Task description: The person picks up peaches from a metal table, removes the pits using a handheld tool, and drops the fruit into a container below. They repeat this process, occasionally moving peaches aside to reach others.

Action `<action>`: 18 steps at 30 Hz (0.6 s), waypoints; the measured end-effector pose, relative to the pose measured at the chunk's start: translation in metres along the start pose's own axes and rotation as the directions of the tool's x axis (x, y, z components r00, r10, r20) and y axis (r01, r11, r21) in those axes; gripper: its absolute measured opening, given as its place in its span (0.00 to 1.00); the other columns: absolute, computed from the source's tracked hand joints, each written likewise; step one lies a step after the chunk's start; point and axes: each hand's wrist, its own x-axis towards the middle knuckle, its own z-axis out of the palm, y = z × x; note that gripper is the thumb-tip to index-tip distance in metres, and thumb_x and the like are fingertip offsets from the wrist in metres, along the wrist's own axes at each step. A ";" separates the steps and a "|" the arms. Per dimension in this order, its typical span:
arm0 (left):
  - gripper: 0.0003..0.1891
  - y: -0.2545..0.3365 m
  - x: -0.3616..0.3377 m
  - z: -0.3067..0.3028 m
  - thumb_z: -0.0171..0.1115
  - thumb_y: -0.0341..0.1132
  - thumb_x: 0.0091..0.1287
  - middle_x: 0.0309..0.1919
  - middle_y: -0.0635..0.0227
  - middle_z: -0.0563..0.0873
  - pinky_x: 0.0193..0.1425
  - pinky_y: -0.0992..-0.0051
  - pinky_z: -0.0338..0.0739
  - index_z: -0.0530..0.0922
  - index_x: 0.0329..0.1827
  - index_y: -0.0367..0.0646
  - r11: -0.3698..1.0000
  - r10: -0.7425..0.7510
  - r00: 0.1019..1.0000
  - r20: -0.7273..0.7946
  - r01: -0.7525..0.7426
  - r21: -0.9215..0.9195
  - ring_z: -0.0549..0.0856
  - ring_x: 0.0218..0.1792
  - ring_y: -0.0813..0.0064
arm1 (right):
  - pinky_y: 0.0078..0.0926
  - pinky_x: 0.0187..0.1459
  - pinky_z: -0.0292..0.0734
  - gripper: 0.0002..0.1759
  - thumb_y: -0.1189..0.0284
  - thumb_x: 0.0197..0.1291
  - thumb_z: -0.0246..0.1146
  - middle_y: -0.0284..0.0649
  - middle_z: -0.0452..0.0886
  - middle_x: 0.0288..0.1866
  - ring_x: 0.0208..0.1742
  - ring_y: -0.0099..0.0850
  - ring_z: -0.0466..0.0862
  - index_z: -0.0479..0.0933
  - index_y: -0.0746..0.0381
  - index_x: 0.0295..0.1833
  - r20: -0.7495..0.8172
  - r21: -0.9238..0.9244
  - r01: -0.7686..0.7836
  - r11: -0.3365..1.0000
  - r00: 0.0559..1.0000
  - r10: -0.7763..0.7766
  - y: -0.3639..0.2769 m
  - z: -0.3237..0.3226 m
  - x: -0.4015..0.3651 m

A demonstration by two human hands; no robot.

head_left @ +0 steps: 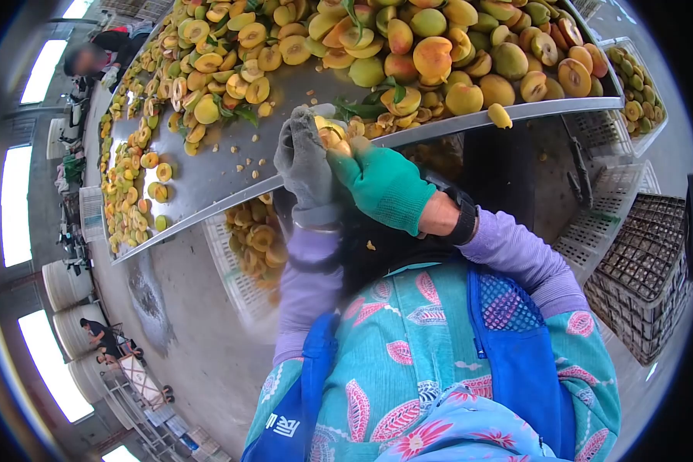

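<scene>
A cut peach [333,135] with yellow flesh is held between my hands, just above the near rim of the metal table. My left hand [306,158], in a grey glove, has its fingers curled round it from the left. My right hand [385,181], in a green glove, grips it from the right, the thumb pressed against it. The gloves hide part of the fruit, and whether a small tool is in there cannot be made out. Beyond my hands, whole and halved peaches [433,58] lie heaped with some green leaves [366,109].
Small bits are scattered over the metal table [231,158]. Below its rim stands a white crate [235,266] of peach halves. More crates [631,262] are stacked at right, near a filled one [633,92]. Other people [104,61] are at left, some farther off.
</scene>
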 end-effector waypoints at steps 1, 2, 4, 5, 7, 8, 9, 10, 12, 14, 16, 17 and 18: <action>0.18 -0.001 0.000 0.000 0.54 0.42 0.76 0.33 0.66 0.85 0.36 0.80 0.74 0.83 0.41 0.33 0.999 0.023 1.000 0.003 -0.024 0.034 0.80 0.32 0.80 | 0.45 0.34 0.75 0.21 0.57 0.71 0.55 0.59 0.80 0.32 0.36 0.54 0.82 0.76 0.67 0.44 -0.002 0.026 -0.031 0.999 1.000 0.031 -0.002 -0.001 0.000; 0.18 0.000 0.000 0.001 0.53 0.42 0.76 0.32 0.66 0.85 0.36 0.80 0.74 0.83 0.41 0.33 0.997 0.047 0.999 -0.001 -0.047 0.065 0.80 0.31 0.80 | 0.43 0.34 0.75 0.21 0.57 0.71 0.54 0.57 0.80 0.31 0.34 0.52 0.82 0.76 0.67 0.44 -0.005 0.032 -0.013 0.999 1.000 0.013 0.000 0.002 0.001; 0.19 0.002 -0.001 0.002 0.53 0.42 0.76 0.31 0.67 0.85 0.35 0.80 0.74 0.83 0.41 0.33 0.988 0.089 0.996 -0.009 -0.087 0.130 0.80 0.31 0.80 | 0.40 0.32 0.74 0.22 0.56 0.71 0.54 0.52 0.80 0.29 0.31 0.48 0.82 0.76 0.67 0.44 -0.007 0.046 0.019 0.999 1.000 -0.019 0.010 0.011 0.004; 0.19 0.003 -0.003 0.001 0.51 0.43 0.76 0.33 0.64 0.86 0.36 0.78 0.76 0.82 0.42 0.33 0.978 0.069 0.998 0.007 -0.069 0.196 0.81 0.31 0.78 | 0.40 0.32 0.75 0.23 0.54 0.72 0.52 0.50 0.81 0.29 0.30 0.47 0.82 0.76 0.67 0.44 0.035 0.174 -0.001 0.985 0.999 -0.005 0.012 0.013 0.004; 0.21 0.006 0.001 -0.001 0.48 0.44 0.78 0.37 0.60 0.86 0.37 0.75 0.79 0.80 0.46 0.32 0.945 0.032 0.999 0.042 -0.044 0.325 0.84 0.31 0.74 | 0.41 0.33 0.76 0.26 0.52 0.73 0.49 0.45 0.81 0.28 0.27 0.45 0.81 0.75 0.68 0.44 0.111 0.418 -0.050 0.907 0.994 0.003 0.014 0.016 0.007; 0.21 0.006 0.007 -0.004 0.48 0.44 0.77 0.33 0.61 0.86 0.35 0.75 0.79 0.81 0.44 0.33 0.958 -0.146 0.988 0.041 0.131 0.255 0.83 0.29 0.75 | 0.35 0.30 0.73 0.26 0.52 0.73 0.50 0.40 0.79 0.28 0.26 0.38 0.78 0.76 0.66 0.43 0.140 0.458 -0.098 0.884 0.989 0.037 0.017 0.019 0.008; 0.21 0.007 0.011 -0.007 0.48 0.44 0.77 0.32 0.61 0.86 0.35 0.76 0.79 0.82 0.43 0.33 0.950 -0.134 0.985 0.109 0.096 0.298 0.83 0.28 0.74 | 0.29 0.27 0.70 0.25 0.51 0.73 0.50 0.35 0.76 0.27 0.25 0.30 0.75 0.76 0.65 0.42 0.169 0.495 -0.146 0.857 0.983 0.070 0.021 0.022 0.009; 0.21 0.008 0.016 -0.010 0.49 0.44 0.77 0.32 0.61 0.86 0.34 0.76 0.78 0.82 0.42 0.33 0.940 -0.123 0.976 0.178 0.057 0.337 0.83 0.27 0.74 | 0.24 0.24 0.67 0.25 0.51 0.73 0.50 0.30 0.74 0.26 0.23 0.23 0.72 0.77 0.63 0.41 0.199 0.528 -0.193 0.827 0.975 0.100 0.023 0.023 0.009; 0.20 0.013 0.020 -0.010 0.50 0.43 0.76 0.30 0.63 0.86 0.34 0.77 0.76 0.83 0.39 0.34 0.941 -0.146 0.950 0.274 0.048 0.334 0.82 0.27 0.76 | 0.22 0.23 0.64 0.25 0.50 0.73 0.50 0.28 0.72 0.25 0.23 0.20 0.68 0.76 0.61 0.38 0.434 0.780 -0.468 0.415 0.883 0.180 -0.003 0.009 0.004; 0.19 0.024 0.022 -0.006 0.53 0.41 0.75 0.30 0.67 0.86 0.35 0.80 0.73 0.84 0.36 0.35 0.958 -0.205 0.919 0.335 0.119 0.260 0.80 0.29 0.81 | 0.21 0.21 0.61 0.25 0.49 0.73 0.50 0.26 0.70 0.24 0.22 0.17 0.66 0.75 0.59 0.37 0.587 0.802 -0.590 0.088 0.807 0.065 -0.008 0.004 0.001; 0.19 0.024 0.033 -0.011 0.53 0.42 0.75 0.31 0.66 0.86 0.36 0.81 0.74 0.84 0.37 0.34 0.930 -0.120 0.855 0.505 -0.081 0.359 0.80 0.29 0.81 | 0.20 0.20 0.60 0.24 0.47 0.72 0.50 0.25 0.68 0.24 0.22 0.16 0.64 0.74 0.56 0.37 0.620 0.776 -0.630 -0.037 0.772 -0.142 0.003 -0.001 0.000; 0.19 0.024 0.037 -0.013 0.53 0.42 0.75 0.31 0.65 0.87 0.36 0.81 0.74 0.83 0.38 0.33 0.900 -0.089 0.806 0.585 -0.186 0.394 0.80 0.29 0.81 | 0.20 0.20 0.60 0.23 0.47 0.72 0.50 0.24 0.67 0.23 0.20 0.16 0.64 0.73 0.55 0.38 0.567 0.812 -0.558 0.173 0.824 -0.005 0.000 0.001 -0.002; 0.20 0.019 0.038 -0.015 0.52 0.43 0.75 0.31 0.64 0.86 0.36 0.81 0.75 0.83 0.39 0.33 0.932 -0.100 0.835 0.541 -0.112 0.345 0.81 0.29 0.80 | 0.20 0.20 0.60 0.22 0.47 0.72 0.50 0.24 0.67 0.22 0.19 0.16 0.65 0.72 0.54 0.38 0.478 0.789 -0.480 0.383 0.872 0.108 -0.006 0.005 -0.003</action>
